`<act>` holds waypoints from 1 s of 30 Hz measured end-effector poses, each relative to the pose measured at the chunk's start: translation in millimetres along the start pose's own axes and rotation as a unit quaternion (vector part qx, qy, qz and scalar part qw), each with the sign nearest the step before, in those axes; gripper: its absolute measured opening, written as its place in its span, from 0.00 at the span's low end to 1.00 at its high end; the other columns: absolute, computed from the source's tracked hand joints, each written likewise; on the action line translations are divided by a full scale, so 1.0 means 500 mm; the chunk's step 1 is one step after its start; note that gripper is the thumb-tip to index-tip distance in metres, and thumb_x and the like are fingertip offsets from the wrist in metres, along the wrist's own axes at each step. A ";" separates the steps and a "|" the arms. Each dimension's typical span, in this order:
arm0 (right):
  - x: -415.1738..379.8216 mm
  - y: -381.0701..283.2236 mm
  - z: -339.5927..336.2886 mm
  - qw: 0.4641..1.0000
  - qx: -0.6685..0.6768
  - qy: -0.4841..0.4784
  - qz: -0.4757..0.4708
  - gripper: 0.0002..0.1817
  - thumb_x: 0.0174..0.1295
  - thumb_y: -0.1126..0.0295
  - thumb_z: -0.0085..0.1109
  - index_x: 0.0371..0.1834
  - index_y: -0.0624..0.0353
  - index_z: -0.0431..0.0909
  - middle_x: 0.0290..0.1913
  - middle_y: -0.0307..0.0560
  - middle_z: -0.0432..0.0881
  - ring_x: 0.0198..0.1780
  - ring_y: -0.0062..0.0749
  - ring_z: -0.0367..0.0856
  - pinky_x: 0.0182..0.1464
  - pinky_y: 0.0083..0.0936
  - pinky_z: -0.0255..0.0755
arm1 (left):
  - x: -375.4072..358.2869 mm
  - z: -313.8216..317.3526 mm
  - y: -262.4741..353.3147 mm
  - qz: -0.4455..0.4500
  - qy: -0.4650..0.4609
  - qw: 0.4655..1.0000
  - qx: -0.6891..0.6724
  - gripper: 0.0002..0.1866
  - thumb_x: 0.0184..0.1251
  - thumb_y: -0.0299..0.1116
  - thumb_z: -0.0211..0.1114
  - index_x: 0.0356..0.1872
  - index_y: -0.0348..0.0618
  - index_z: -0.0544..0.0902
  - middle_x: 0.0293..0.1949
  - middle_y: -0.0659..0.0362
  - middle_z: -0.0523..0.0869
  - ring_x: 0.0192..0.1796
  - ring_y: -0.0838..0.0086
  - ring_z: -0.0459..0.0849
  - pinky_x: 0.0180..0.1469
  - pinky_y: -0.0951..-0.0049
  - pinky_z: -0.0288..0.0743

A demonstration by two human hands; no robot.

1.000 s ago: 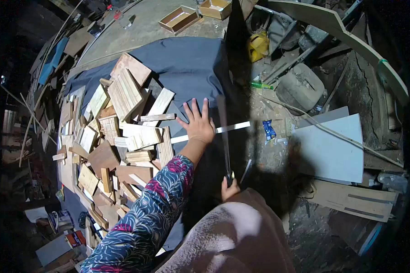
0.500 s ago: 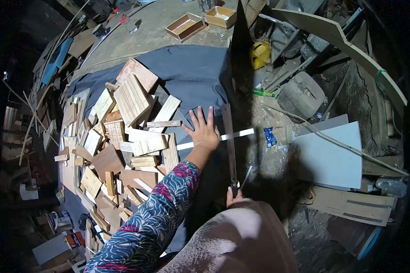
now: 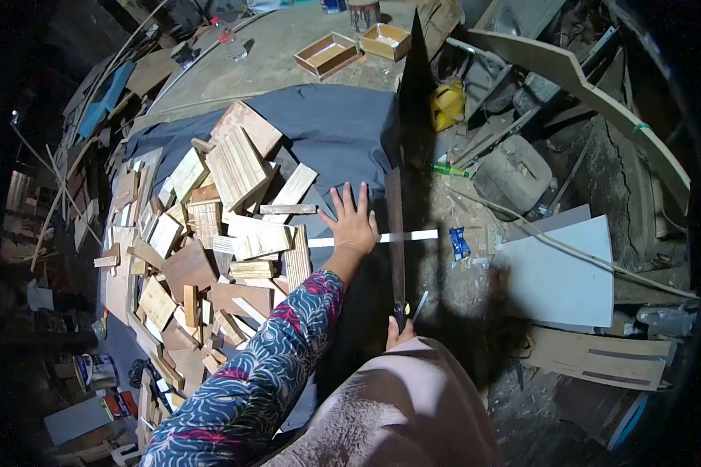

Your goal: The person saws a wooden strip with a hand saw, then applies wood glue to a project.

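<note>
Basically sawing in hand. Left of the left grip (image 3: 354, 227): pile of wood offcuts (image 3: 188, 271) on a dark cloth (image 3: 339, 105) over the surface (image 3: 269, 66), with a short wood stick (image 3: 288, 208) just beside the thumb. Left grip is spread flat, palm down across the white strip (image 3: 422, 235), pinching nothing. Strip runs out either side of that palm; its right end sticks out past the cloth edge.

Just right of the left grip, the saw (image 3: 398, 268) crosses the strip, toe pointing away from the body. Right grip (image 3: 399, 333), below and right of the left one, is wrapped round the handle, partly hidden by clothing. Can't tell cut depth.

To do it well, I'd put weight through the left palm, tuck the thumb clear of the blade, run long straight strokes, go light near breakthrough.

Further right of both grips: blue wrapper (image 3: 459, 244), then white panel (image 3: 561, 268).
</note>
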State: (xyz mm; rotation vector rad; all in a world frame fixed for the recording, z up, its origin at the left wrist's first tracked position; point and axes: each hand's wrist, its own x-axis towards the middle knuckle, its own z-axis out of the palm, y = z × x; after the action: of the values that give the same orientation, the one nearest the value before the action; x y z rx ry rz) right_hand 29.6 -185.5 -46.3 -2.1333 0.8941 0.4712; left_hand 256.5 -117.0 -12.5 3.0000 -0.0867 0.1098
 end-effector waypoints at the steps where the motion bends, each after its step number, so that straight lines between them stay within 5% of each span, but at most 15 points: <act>1: -0.002 -0.005 -0.005 1.000 0.010 0.004 -0.007 0.24 0.56 0.47 0.44 0.39 0.58 0.73 0.30 0.60 0.77 0.34 0.56 0.75 0.38 0.45 0.66 | -0.002 -0.003 -0.001 -0.001 0.006 1.000 -0.011 0.31 0.57 0.39 0.49 0.63 0.55 0.50 0.64 0.51 0.47 0.67 0.52 0.38 0.56 0.34 0.33; 5: -0.012 -0.010 -0.038 0.998 0.047 0.017 -0.030 0.24 0.56 0.47 0.44 0.39 0.58 0.73 0.30 0.60 0.77 0.35 0.57 0.75 0.38 0.45 0.66 | -0.009 0.004 -0.019 0.027 0.069 0.988 -0.136 0.21 0.58 0.39 0.49 0.54 0.50 0.64 0.63 0.51 0.52 0.67 0.53 0.41 0.57 0.35 0.33; 8: 0.006 -0.039 -0.051 0.995 0.091 0.022 -0.043 0.24 0.56 0.47 0.44 0.39 0.59 0.73 0.31 0.61 0.77 0.35 0.57 0.75 0.38 0.45 0.66 | -0.017 -0.002 -0.020 0.132 0.100 0.977 -0.135 0.09 0.54 0.38 0.54 0.29 0.45 0.75 0.60 0.53 0.59 0.66 0.53 0.47 0.59 0.37 0.34; 11: 0.036 -0.053 -0.055 0.989 0.129 0.015 -0.070 0.24 0.57 0.48 0.44 0.39 0.60 0.72 0.31 0.61 0.77 0.35 0.57 0.74 0.38 0.44 0.66 | -0.017 -0.011 -0.010 0.144 0.087 0.981 -0.100 0.10 0.54 0.39 0.55 0.22 0.44 0.77 0.58 0.53 0.62 0.65 0.54 0.49 0.58 0.36 0.36; 13: 0.040 -0.036 -0.044 0.980 0.175 0.008 -0.091 0.22 0.57 0.50 0.46 0.37 0.62 0.72 0.31 0.63 0.76 0.36 0.60 0.73 0.38 0.44 0.66 | -0.019 -0.003 -0.011 0.155 0.090 0.980 -0.081 0.11 0.55 0.39 0.54 0.21 0.44 0.77 0.57 0.54 0.64 0.65 0.55 0.52 0.57 0.35 0.36; 16: 0.069 0.019 -0.013 0.981 0.114 0.056 -0.146 0.17 0.58 0.55 0.47 0.31 0.61 0.70 0.22 0.56 0.76 0.24 0.50 0.75 0.27 0.39 0.67 | -0.017 -0.017 -0.003 0.189 0.114 0.973 -0.064 0.11 0.57 0.38 0.54 0.21 0.43 0.76 0.54 0.56 0.67 0.63 0.58 0.56 0.56 0.34 0.36; 17: 0.084 0.040 -0.009 0.970 0.217 -0.043 -0.104 0.15 0.59 0.58 0.47 0.29 0.60 0.68 0.17 0.50 0.73 0.18 0.41 0.72 0.21 0.33 0.64 | -0.018 -0.026 0.000 0.208 0.122 0.968 -0.062 0.11 0.57 0.37 0.53 0.21 0.43 0.76 0.53 0.57 0.68 0.62 0.60 0.58 0.56 0.33 0.36; 18: 0.079 0.037 -0.023 0.937 0.314 -0.142 -0.057 0.12 0.60 0.61 0.47 0.27 0.59 0.65 0.12 0.44 0.69 0.12 0.31 0.68 0.15 0.27 0.61 | -0.019 -0.042 0.006 0.224 0.162 0.960 -0.041 0.11 0.57 0.37 0.54 0.21 0.43 0.75 0.42 0.57 0.74 0.53 0.63 0.70 0.55 0.40 0.48; 19: 0.074 0.031 -0.041 0.905 0.390 -0.165 -0.046 0.09 0.61 0.65 0.45 0.26 0.56 0.62 0.10 0.35 0.61 0.09 0.17 0.59 0.11 0.18 0.54 | -0.022 -0.041 -0.001 0.220 0.159 0.962 -0.040 0.11 0.57 0.37 0.54 0.21 0.43 0.75 0.42 0.57 0.74 0.53 0.63 0.70 0.55 0.40 0.48; 22: 0.094 0.043 -0.055 0.905 0.421 -0.062 -0.015 0.09 0.62 0.65 0.44 0.27 0.56 0.62 0.11 0.34 0.61 0.09 0.17 0.58 0.10 0.17 0.52 | -0.026 -0.041 -0.014 0.202 0.068 0.977 -0.030 0.12 0.59 0.42 0.52 0.21 0.46 0.75 0.23 0.61 0.73 0.30 0.67 0.73 0.38 0.67 0.63; 26: 0.110 0.018 -0.125 0.885 0.458 -0.056 -0.059 0.09 0.61 0.65 0.46 0.27 0.55 0.63 0.13 0.33 0.63 0.10 0.15 0.60 0.11 0.16 0.55 | -0.033 -0.034 -0.031 0.281 -0.025 0.959 -0.030 0.11 0.58 0.42 0.53 0.25 0.47 0.75 0.29 0.60 0.74 0.37 0.66 0.72 0.40 0.66 0.63; 29: 0.124 0.008 -0.123 0.901 0.420 -0.054 -0.094 0.09 0.60 0.65 0.49 0.25 0.54 0.64 0.14 0.33 0.65 0.12 0.14 0.62 0.13 0.15 0.57 | -0.039 -0.020 -0.040 0.292 0.075 0.953 -0.042 0.11 0.55 0.43 0.54 0.27 0.47 0.75 0.36 0.59 0.73 0.43 0.64 0.70 0.46 0.63 0.60; 30: 0.130 0.009 -0.115 0.927 0.360 -0.056 -0.089 0.08 0.58 0.66 0.52 0.27 0.57 0.66 0.16 0.35 0.69 0.15 0.16 0.66 0.17 0.17 0.61 | -0.043 -0.026 -0.040 0.242 0.051 0.967 -0.060 0.13 0.53 0.44 0.56 0.35 0.48 0.74 0.46 0.58 0.70 0.52 0.61 0.65 0.53 0.55 0.53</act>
State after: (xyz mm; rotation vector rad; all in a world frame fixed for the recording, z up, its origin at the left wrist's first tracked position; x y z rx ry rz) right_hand 73.2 -260.4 -49.1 -1.4730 0.6598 0.1292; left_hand 235.2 -94.3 -3.7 2.7794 -0.7825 0.2970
